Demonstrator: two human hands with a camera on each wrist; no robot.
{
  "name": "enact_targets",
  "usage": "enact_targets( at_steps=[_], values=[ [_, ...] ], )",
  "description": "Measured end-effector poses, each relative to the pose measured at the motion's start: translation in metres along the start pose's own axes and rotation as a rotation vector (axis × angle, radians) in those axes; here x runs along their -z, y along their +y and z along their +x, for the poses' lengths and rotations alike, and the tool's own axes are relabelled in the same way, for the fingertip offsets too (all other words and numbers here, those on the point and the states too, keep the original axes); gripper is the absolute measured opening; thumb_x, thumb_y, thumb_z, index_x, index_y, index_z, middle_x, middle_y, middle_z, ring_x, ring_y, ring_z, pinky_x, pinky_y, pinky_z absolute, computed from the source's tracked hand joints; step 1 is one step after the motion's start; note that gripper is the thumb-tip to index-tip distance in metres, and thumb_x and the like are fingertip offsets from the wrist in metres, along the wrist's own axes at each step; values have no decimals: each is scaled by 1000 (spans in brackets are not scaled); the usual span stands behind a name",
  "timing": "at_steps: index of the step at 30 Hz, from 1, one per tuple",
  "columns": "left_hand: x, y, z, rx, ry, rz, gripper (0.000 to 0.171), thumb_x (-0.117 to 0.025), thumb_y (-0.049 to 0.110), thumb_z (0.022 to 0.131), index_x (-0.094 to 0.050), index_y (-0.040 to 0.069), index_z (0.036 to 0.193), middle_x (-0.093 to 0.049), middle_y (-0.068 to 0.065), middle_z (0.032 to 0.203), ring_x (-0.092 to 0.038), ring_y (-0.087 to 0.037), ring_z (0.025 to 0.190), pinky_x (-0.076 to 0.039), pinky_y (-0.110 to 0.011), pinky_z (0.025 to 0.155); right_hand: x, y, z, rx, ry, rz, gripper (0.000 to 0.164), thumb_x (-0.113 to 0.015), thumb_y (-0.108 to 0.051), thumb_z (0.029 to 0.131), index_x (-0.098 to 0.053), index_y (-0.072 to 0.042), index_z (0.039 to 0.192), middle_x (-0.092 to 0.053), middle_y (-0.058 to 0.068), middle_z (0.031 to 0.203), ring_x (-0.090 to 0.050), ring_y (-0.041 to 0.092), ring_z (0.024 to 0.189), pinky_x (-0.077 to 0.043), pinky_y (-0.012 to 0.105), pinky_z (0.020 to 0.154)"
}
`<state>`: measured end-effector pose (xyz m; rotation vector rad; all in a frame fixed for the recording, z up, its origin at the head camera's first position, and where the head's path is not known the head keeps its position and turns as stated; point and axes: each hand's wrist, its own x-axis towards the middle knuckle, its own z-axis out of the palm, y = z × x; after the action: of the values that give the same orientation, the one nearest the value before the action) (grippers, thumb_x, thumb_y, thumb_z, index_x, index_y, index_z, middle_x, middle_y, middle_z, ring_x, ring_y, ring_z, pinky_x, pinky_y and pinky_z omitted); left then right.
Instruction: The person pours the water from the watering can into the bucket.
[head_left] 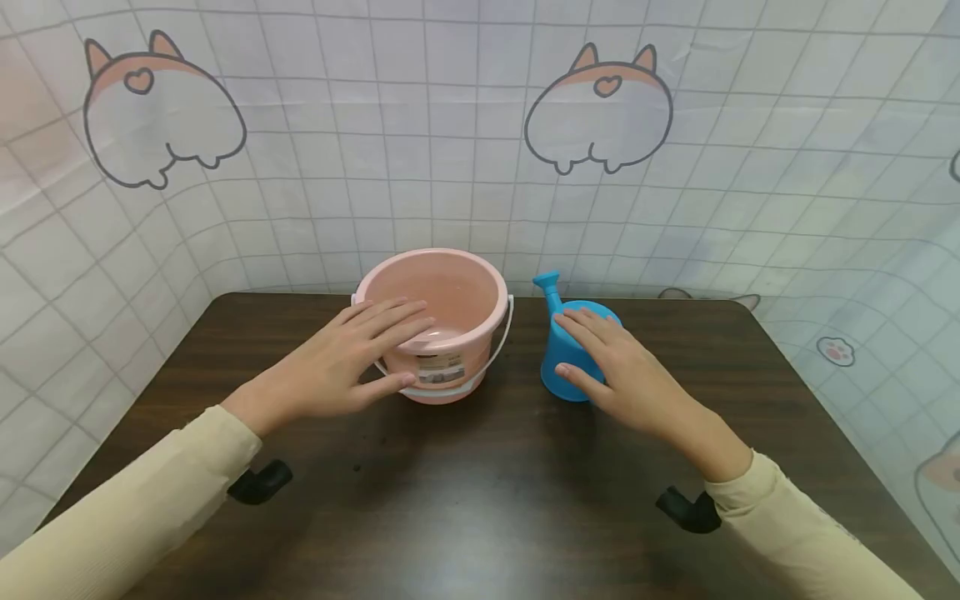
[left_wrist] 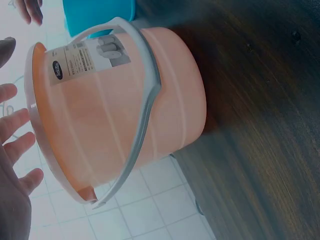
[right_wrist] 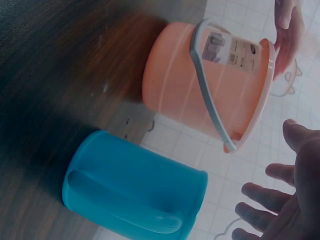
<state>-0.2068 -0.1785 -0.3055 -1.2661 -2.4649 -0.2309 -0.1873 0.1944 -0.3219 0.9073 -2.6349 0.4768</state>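
A pink bucket (head_left: 480, 354) with a pale bail handle hanging down its side and a printed label on its wall stands upright on the dark table. My left hand (head_left: 337, 358) hovers at the bucket's near left rim, fingers extended; in the left wrist view its fingertips lie beside the rim, and contact is unclear. To the right stands a blue watering can (head_left: 558, 367), its spout pointing up and to the left. Above the can is my right hand (head_left: 637, 387), fingers spread and loosely straight. The right wrist view shows a gap between this hand and the can (right_wrist: 135, 185).
The dark wood-grain table (head_left: 450, 517) has rounded far corners. A white grid-patterned curtain (head_left: 390, 150) with cartoon animal drawings hangs behind and along both sides. Black fittings (head_left: 258, 482) show under both sleeves at the wrists.
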Motion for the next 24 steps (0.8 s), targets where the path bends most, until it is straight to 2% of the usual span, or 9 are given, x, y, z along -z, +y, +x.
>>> enact_targets(
  at_steps=[9, 24],
  values=[
    [-1, -3, -2, 16, 21, -1, 68, -59, 44, 93, -31, 25, 152, -33, 1, 157, -31, -23, 145, -29, -52, 111, 1, 3, -1, -34, -20, 3, 63, -61, -35, 95, -37, -13, 149, -38, 12, 153, -33, 34, 142, -31, 55, 113],
    [2, -8, -2, 48, 7, -6, 67, -58, 41, 95, -29, 26, 153, -32, 1, 158, -30, -21, 145, -26, -52, 113, -2, 13, -4, -86, -40, 31, 62, -59, -34, 96, -36, -11, 150, -37, 13, 154, -31, 34, 144, -25, 55, 116]
  ],
)
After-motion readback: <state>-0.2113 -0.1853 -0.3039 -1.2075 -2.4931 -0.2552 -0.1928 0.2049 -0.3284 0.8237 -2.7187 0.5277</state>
